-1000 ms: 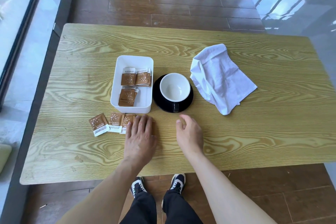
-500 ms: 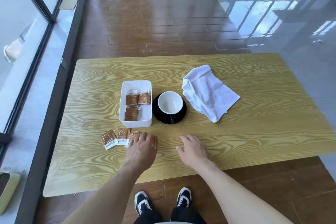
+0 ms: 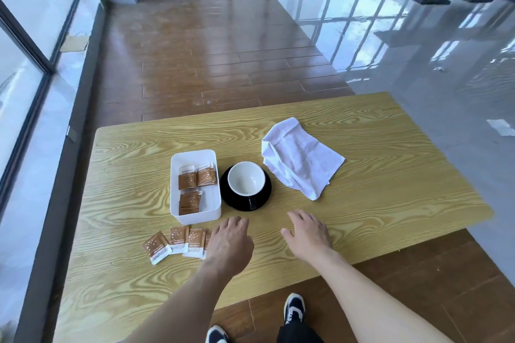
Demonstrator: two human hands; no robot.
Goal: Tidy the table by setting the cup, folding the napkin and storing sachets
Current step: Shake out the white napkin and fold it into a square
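- Both hands are being held low over the near edge of the wooden table (image 3: 390, 203), in the lower middle of the frame, with nothing held in either.
- Left hand (image 3: 230, 245) is being kept palm-down with fingers loosely spread, just right of the loose sachets (image 3: 178, 242); whether one sachet is being covered by it cannot be told.
- Right hand (image 3: 308, 234) is being kept flat and relaxed, fingers pointing toward the cup (image 3: 246, 179).
- The cup is being carried upright on a black saucer (image 3: 267, 189) at centre frame, touching or just beside the white box (image 3: 195, 216), in which more sachets are being stored.
- The napkin (image 3: 301, 157) is being left crumpled to the upper right of the cup.
- The sachets are judged light, thin and slippery; they are best pinched by an edge or slid together first.
- The napkin is judged soft and limp, so two corners are best taken.
- The cup is judged fragile, best taken by its handle.
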